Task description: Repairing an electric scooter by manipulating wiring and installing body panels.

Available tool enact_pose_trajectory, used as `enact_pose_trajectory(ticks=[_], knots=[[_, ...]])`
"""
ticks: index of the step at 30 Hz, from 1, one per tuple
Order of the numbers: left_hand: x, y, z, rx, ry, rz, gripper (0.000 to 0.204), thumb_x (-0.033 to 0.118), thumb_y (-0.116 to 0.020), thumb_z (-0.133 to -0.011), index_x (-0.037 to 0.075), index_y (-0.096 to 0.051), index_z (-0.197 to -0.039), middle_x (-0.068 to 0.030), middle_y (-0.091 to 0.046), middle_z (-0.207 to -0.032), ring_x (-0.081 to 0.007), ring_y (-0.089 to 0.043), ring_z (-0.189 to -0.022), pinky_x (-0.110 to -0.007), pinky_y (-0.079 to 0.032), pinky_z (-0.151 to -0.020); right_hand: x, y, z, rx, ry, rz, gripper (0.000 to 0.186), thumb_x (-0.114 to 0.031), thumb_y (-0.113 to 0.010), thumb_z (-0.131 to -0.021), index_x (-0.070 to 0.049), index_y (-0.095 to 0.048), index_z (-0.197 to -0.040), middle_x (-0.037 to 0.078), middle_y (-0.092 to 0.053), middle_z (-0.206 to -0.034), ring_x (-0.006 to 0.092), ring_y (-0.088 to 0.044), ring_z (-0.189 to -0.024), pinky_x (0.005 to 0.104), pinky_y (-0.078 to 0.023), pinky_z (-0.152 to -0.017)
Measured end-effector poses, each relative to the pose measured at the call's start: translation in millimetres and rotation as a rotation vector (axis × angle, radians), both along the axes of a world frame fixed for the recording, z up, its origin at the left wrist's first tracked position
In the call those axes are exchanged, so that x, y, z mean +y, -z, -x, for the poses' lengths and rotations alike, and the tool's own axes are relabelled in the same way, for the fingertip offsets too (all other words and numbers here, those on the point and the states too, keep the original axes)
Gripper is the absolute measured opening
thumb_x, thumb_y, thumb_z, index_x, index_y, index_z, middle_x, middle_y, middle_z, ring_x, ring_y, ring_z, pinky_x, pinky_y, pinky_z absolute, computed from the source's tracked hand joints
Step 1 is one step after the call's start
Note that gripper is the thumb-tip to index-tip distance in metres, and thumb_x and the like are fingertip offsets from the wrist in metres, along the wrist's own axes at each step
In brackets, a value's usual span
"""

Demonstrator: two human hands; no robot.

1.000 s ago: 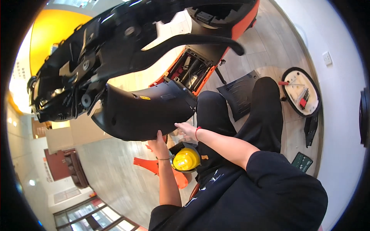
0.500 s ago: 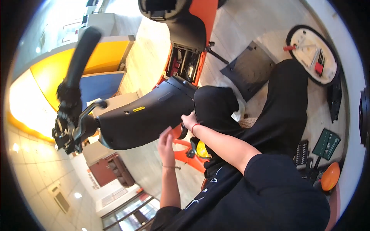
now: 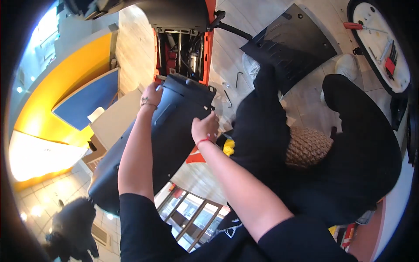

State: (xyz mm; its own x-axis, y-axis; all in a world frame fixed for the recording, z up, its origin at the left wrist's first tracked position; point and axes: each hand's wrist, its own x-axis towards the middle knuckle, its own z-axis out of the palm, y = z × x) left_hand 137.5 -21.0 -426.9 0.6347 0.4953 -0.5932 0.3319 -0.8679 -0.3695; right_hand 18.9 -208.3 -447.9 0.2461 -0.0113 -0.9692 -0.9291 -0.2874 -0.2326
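A long black plastic scooter panel [image 3: 163, 131] slants across the middle, its upper end beside the open bay [image 3: 187, 50] in the scooter's floor. My left hand [image 3: 152, 94] is closed on the panel's left edge near that end. On the opposite edge, my right hand [image 3: 206, 126] is also closed on it, some fingers hidden behind. Inside the orange-edged bay, cables and red and silver parts show. The scooter's black seat section [image 3: 174, 15] rises above the bay.
A black cover plate [image 3: 292, 43] lies on the floor by my shoes. Hex keys [image 3: 228, 98] lie between it and the panel. At far right, a white-lined seat shell [image 3: 375, 17] holds a red-handled screwdriver [image 3: 353, 26] and a red hex key set [image 3: 390, 65]. I sit on a woven stool [image 3: 307, 146].
My left hand has come from mid-air beside the panel onto its left edge. My right hand has stayed at the right edge, higher up. The view has shifted toward the bay.
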Motion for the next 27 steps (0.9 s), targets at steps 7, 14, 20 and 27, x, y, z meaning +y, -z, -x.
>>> enact_pose_trajectory(ticks=[7,14,20,27], knots=[[110,13,25,0.127,-0.055,-0.06,0.043,0.035,-0.053,-0.083,0.004,-0.059,-0.112,-0.0219,-0.063,-0.104,-0.035,-0.058,-0.102,-0.042,-0.045,-0.089,-13,65,-9,0.133,-0.183,-0.082,0.045,-0.029,-0.052,-0.08,0.003,-0.046,-0.112,0.023,-0.054,-0.115,0.0364,-0.056,-0.105,0.0445,-0.046,-0.09],[149,34,24,0.234,-0.087,0.034,0.064,0.057,-0.031,-0.091,0.002,-0.061,-0.105,-0.0249,-0.06,-0.106,-0.0387,-0.055,-0.105,-0.042,-0.042,-0.091,20,75,-9,0.187,-0.166,-0.306,0.071,-0.051,-0.058,-0.079,0.005,-0.043,-0.12,0.026,-0.055,-0.119,0.0371,-0.055,-0.11,0.0421,-0.043,-0.095],[141,28,-14,0.537,-0.03,0.0,0.074,0.062,-0.023,-0.091,0.002,-0.063,-0.105,-0.0234,-0.06,-0.109,-0.0394,-0.054,-0.109,-0.043,-0.039,-0.094,25,82,-8,0.177,-0.227,-0.343,0.072,-0.053,-0.059,-0.08,0.004,-0.042,-0.12,0.026,-0.054,-0.12,0.0375,-0.054,-0.11,0.0421,-0.043,-0.094],[145,-8,8,0.765,-0.095,-0.156,0.075,0.057,-0.013,-0.094,0.003,-0.061,-0.112,-0.0213,-0.058,-0.117,-0.0378,-0.051,-0.113,-0.043,-0.035,-0.1,30,68,-20,0.178,-0.373,-0.333,0.072,-0.046,-0.067,-0.077,0.005,-0.037,-0.119,0.026,-0.055,-0.117,0.0376,-0.057,-0.105,0.042,-0.045,-0.091]])
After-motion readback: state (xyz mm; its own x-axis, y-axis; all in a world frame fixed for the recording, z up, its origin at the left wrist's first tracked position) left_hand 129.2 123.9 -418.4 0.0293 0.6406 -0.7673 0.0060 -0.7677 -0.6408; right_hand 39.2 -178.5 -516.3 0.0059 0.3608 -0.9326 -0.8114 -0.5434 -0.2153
